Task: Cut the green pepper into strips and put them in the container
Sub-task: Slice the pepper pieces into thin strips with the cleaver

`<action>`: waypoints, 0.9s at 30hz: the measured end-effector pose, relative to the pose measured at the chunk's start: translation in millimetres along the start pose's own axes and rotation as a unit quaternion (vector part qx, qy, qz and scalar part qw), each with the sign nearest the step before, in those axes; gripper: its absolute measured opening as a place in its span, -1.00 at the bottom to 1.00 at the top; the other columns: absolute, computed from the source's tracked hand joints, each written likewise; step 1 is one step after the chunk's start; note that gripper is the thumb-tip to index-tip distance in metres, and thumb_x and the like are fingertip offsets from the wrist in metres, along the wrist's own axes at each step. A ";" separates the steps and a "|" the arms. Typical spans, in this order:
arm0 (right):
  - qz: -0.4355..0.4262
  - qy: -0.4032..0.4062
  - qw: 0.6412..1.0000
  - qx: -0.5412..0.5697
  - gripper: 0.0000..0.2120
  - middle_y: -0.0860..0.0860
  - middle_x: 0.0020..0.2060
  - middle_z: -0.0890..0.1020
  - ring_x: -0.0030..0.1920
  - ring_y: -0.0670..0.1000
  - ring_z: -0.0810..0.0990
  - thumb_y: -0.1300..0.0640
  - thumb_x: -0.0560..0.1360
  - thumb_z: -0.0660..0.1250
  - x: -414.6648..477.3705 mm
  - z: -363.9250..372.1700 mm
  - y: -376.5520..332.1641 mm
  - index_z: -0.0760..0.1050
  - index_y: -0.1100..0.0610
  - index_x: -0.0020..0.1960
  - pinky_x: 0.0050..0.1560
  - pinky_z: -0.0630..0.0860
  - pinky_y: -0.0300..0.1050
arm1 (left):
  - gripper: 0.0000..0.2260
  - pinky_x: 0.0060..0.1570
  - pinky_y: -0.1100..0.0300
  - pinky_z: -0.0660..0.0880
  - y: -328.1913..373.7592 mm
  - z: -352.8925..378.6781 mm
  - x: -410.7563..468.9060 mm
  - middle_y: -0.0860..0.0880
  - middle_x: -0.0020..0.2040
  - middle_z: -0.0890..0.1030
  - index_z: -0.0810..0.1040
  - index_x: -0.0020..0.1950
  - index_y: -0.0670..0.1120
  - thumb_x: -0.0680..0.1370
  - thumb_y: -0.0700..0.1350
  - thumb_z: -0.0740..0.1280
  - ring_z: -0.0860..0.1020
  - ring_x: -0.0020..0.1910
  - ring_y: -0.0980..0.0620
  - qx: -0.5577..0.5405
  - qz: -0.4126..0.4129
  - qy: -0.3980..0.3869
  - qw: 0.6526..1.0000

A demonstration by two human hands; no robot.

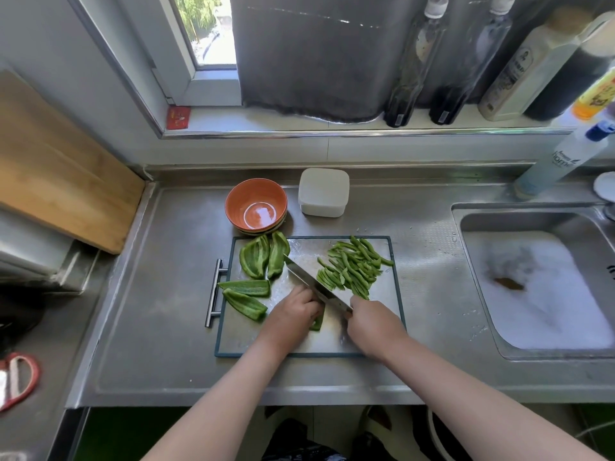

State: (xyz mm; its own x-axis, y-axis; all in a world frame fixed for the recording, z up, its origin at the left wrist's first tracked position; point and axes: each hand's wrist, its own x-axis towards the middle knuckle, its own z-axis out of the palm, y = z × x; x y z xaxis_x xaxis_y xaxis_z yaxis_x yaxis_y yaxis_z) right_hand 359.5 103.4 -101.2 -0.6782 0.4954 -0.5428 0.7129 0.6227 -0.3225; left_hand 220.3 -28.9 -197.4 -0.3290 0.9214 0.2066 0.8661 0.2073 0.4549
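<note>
1. Head view, the only one we have. Right hand (372, 322) is wrapped round the knife (312, 281) handle with its fingers closed tight. The handle itself is hidden in the fist. The blade runs diagonally up-left over the board (299, 342).
2. Left hand (294, 314) sits just left of the blade, fingers curled under in a claw, pinning a pepper piece (316, 323). Only a green sliver shows by the knuckles. We judge the curl keeps the fingertips behind the blade's flat.
3. Strips (352, 271) are piled right of the blade on the board's far-right part, a few at its rim. We read that as the off-cut side, out of the way of slicing.
4. Four slabs (254, 261) lie on the board's left, apart from the blade. That is the feed side, near the left hand.
5. Container (323, 192) is white with its lid on. It stands behind the board, just beside the orange bowl (256, 206). We can't see inside it. With the lid on, we judge the transfer not yet begun.
6. Stage: mid-slicing, with most of the pepper left to cut.
</note>
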 end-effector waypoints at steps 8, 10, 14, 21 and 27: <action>-0.038 0.035 0.998 -0.045 -0.90 0.00 -0.33 0.40 -0.33 0.08 0.41 0.24 0.53 0.12 -12.0 5.8 -5.5 0.25 0.06 -0.01 -0.41 0.23 -0.04 | -0.82 -0.27 0.12 0.59 0.2 -1.2 -7.4 -0.06 -0.10 0.65 0.70 -0.13 -0.10 0.32 -0.29 0.53 0.55 -0.04 -0.06 -0.005 0.030 0.020 0.999; -0.046 0.043 0.997 -0.049 -0.91 -0.01 -0.34 0.40 -0.36 0.06 0.39 0.22 0.55 0.09 -19.4 8.9 -5.7 0.23 0.05 -0.02 -0.44 0.19 -0.04 | -0.76 -0.23 0.10 0.62 -1.4 -1.1 -6.6 -0.06 -0.03 0.67 0.72 -0.06 -0.06 0.31 -0.27 0.55 0.58 0.02 -0.10 0.009 0.028 0.007 1.000; -0.047 0.048 0.997 -0.048 -0.94 -0.02 -0.33 0.39 -0.36 0.06 0.39 0.20 0.57 0.07 -29.0 12.9 -3.6 0.23 0.05 -0.01 -0.46 0.17 -0.05 | -0.71 -0.22 0.12 0.62 3.1 -2.9 -6.5 -0.07 -0.04 0.68 0.73 -0.10 -0.05 0.25 -0.32 0.60 0.54 0.05 -0.06 -0.010 0.031 0.028 0.999; -0.031 0.033 0.998 -0.042 -0.95 -0.02 -0.31 0.39 -0.31 0.07 0.42 0.18 0.59 0.07 -34.7 13.8 0.1 0.24 0.05 0.02 -0.40 0.26 -0.04 | -0.83 -0.23 0.20 0.58 6.0 -4.3 -5.1 -0.06 -0.11 0.68 0.73 -0.17 -0.08 0.40 -0.19 0.33 0.50 0.01 -0.02 -0.014 0.033 0.057 0.998; -0.034 0.030 0.998 -0.042 -0.91 0.01 -0.22 0.50 -0.24 0.07 0.52 0.15 0.60 0.13 -24.7 14.5 0.4 0.33 0.07 0.09 -0.34 0.35 -0.05 | -0.85 -0.20 0.15 0.59 4.5 -3.3 -5.7 -0.06 -0.08 0.67 0.73 -0.16 -0.08 0.35 -0.28 0.45 0.54 0.00 -0.03 -0.035 0.008 0.050 0.998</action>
State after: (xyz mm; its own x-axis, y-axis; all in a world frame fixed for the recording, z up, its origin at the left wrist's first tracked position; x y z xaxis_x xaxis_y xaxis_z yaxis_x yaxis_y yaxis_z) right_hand 379.1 82.6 -99.2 -0.7352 0.4842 -0.4743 0.6497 0.7028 -0.2897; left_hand 224.8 -34.3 -193.7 -0.3541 0.8862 0.2987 0.8445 0.1658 0.5093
